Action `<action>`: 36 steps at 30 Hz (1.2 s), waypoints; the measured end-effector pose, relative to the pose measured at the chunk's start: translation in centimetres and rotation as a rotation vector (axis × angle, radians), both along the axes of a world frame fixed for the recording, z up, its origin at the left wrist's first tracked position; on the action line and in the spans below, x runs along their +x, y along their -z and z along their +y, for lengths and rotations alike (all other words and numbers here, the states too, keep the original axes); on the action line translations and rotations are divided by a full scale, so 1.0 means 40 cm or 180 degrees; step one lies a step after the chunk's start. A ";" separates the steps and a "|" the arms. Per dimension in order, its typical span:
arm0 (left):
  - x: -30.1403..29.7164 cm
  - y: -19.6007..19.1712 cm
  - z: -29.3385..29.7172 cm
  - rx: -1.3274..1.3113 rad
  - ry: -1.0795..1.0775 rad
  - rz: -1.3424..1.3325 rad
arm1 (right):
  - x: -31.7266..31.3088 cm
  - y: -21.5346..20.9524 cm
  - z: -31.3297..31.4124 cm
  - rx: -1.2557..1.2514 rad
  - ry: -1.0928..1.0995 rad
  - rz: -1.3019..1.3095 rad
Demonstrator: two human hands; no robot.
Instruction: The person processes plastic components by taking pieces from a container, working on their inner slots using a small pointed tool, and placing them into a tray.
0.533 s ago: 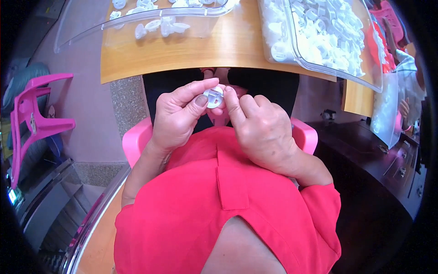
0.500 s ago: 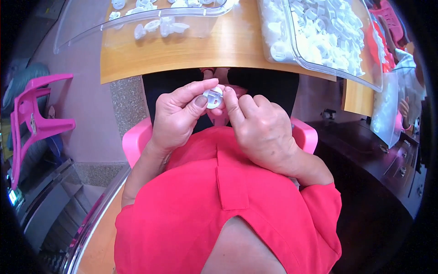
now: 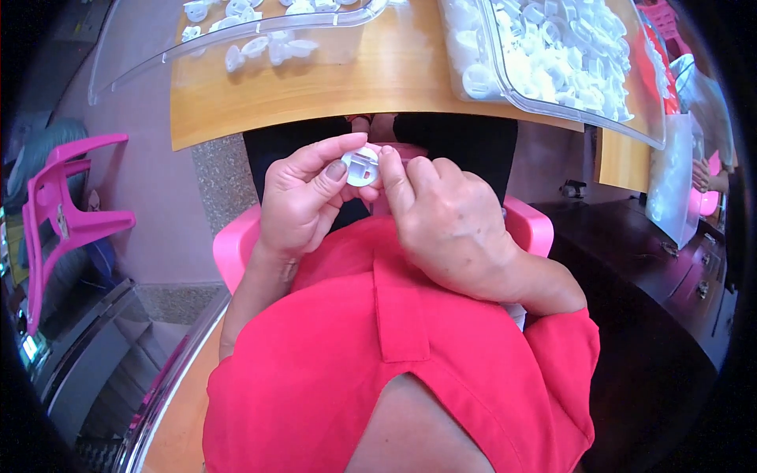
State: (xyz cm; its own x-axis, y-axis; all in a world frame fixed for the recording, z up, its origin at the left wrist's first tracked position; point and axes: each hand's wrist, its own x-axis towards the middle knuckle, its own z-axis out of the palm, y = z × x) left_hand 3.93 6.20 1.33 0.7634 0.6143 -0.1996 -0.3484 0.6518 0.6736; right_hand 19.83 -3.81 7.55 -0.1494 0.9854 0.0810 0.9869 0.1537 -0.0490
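A small round plastic piece (image 3: 363, 166), whitish and translucent with a slotted raised middle, is held above my lap, just off the near table edge. My left hand (image 3: 306, 193) pinches it from the left, thumb on its face and index finger along the top. Curled in from the right, my right hand (image 3: 453, 217) has its index fingertip and thumb at the piece's right edge; the other fingers are folded and partly hidden. Similar white pieces (image 3: 272, 49) lie in a clear tray (image 3: 158, 65) at the far left.
A clear bin (image 3: 505, 87) heaped with white plastic parts stands on the wooden table (image 3: 331, 98) at the far right. A pink plastic chair (image 3: 83, 209) is on the left. At the right edge, another person's hand (image 3: 700, 175) shows beside a translucent bag (image 3: 670, 189).
The round piece has shifted slightly left with both hands, and its slotted face now turns more toward me. Both hands keep their grip.
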 end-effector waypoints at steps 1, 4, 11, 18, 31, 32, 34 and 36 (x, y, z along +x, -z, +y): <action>0.000 0.001 0.002 0.0005 0.0009 0.0011 | 0.003 0.000 -0.001 0.0104 0.0087 0.0186; 0.002 0.003 0.005 0.0019 0.0069 -0.0048 | 0.008 -0.011 -0.004 0.0024 0.0131 0.0277; 0.004 0.005 0.000 0.0091 0.0126 -0.0008 | 0.012 -0.012 -0.008 0.0215 0.0007 -0.0044; 0.003 -0.002 -0.005 0.0182 0.0125 0.0052 | 0.014 -0.007 -0.010 0.0463 -0.0228 -0.0449; -0.006 0.009 0.002 0.0870 0.0179 0.0524 | 0.033 -0.014 0.013 0.0012 -0.0806 -0.0606; -0.007 0.013 0.003 0.0990 0.0171 0.0483 | 0.037 -0.013 0.016 0.0017 -0.0808 -0.0601; -0.002 0.011 0.005 0.1118 0.0155 0.0436 | 0.047 -0.012 0.022 -0.0017 -0.0568 0.0245; 0.014 0.000 0.005 0.0869 -0.0034 -0.0010 | 0.050 -0.017 0.020 -0.0166 -0.0344 0.0529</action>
